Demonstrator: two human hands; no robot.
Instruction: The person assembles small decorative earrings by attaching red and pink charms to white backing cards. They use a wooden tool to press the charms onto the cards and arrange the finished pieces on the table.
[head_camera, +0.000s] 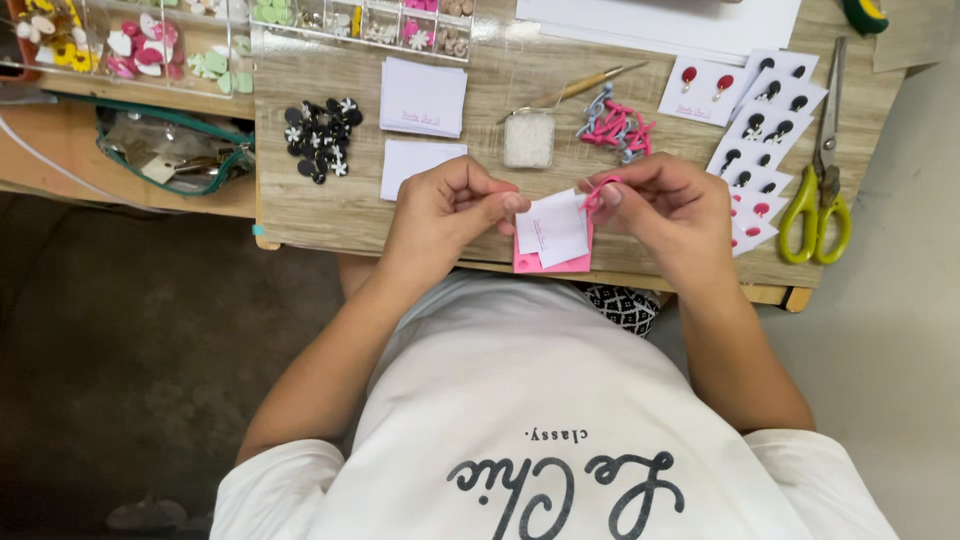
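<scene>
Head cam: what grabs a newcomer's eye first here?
The two hands at the desk's near edge: the left hand pinches a small white card over a pink card, while the right hand holds a pink earring piece at the card's corner. To the right lie green-handled scissors; to the left, a cluster of black flower pieces.

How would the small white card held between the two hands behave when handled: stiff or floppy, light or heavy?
The white card looks thin and probably light, as fingertips of the left hand pinch it. It stays fairly flat, so likely slightly stiff, yet easily creased. The right hand holds a pink piece at its edge.
</scene>
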